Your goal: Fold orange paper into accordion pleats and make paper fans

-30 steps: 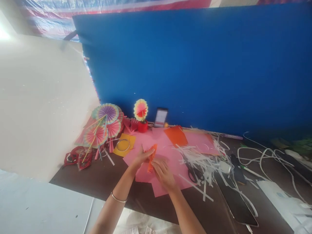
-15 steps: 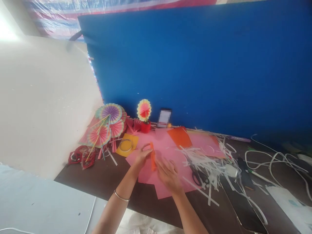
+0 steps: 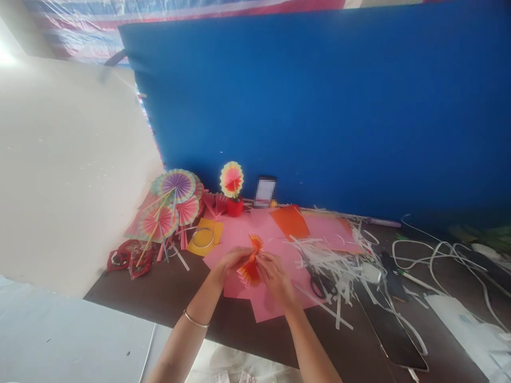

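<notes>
An orange pleated paper (image 3: pixel 250 272) is pinched at its middle, its two ends spread like small fans above and below. My left hand (image 3: pixel 235 260) grips it from the left, fingers closed at the centre. From the right, my right hand (image 3: pixel 274 270) closes its fingertips on the same middle part. Both hands are over pink paper sheets (image 3: pixel 235 287). Behind them lies a flat orange sheet (image 3: pixel 290 222). A yellow sheet with a ring (image 3: pixel 203 238) on it is to the left.
Paper fans (image 3: pixel 175 186) and a red packet (image 3: pixel 139 258) occupy the left. A small fan (image 3: pixel 231 180) stands in a red pot (image 3: pixel 235 206). At right are white paper strips (image 3: pixel 331 255), black scissors (image 3: pixel 322 286), a phone (image 3: pixel 391 330) and white cables (image 3: pixel 439 255).
The orange paper was a narrow folded strip and now fans out at both ends. My right hand's spread fingers have closed on its middle. The view has shifted slightly.
</notes>
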Demonstrator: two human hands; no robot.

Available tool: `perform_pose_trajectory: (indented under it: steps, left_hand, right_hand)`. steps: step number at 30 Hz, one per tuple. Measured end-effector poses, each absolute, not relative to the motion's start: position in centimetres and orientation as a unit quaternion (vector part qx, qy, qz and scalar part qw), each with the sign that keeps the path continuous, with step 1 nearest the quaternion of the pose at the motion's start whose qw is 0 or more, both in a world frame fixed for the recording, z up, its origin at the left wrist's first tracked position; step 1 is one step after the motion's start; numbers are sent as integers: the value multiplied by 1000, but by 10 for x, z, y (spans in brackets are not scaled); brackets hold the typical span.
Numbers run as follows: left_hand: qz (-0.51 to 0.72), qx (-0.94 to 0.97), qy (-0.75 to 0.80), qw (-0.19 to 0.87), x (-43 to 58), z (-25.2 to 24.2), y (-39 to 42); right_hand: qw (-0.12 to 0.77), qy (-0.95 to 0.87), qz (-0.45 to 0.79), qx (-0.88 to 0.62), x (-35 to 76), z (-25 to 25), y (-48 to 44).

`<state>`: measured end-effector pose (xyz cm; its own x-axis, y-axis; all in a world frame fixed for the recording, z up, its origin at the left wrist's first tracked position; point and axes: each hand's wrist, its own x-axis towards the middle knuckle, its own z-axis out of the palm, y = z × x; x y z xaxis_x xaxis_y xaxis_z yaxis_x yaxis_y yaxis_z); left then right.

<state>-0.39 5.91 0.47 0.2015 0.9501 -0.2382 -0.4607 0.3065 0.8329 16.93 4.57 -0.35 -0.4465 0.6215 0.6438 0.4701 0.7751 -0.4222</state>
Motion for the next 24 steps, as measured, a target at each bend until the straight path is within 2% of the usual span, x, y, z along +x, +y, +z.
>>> perform_pose_trajectory:
  steps: [10, 18, 24]
  left_hand:
    - [460, 293, 322, 774, -3, 11, 56]
    - [452, 324, 345, 756, -3, 9, 53]
    - [473, 318, 352, 743, 1, 15, 52]
  right_hand:
    - [373, -877, 73, -296, 172, -8, 43]
    - [378, -878, 38, -292, 171, 0, 42]
    - [346, -886, 40, -304, 171, 6, 41]
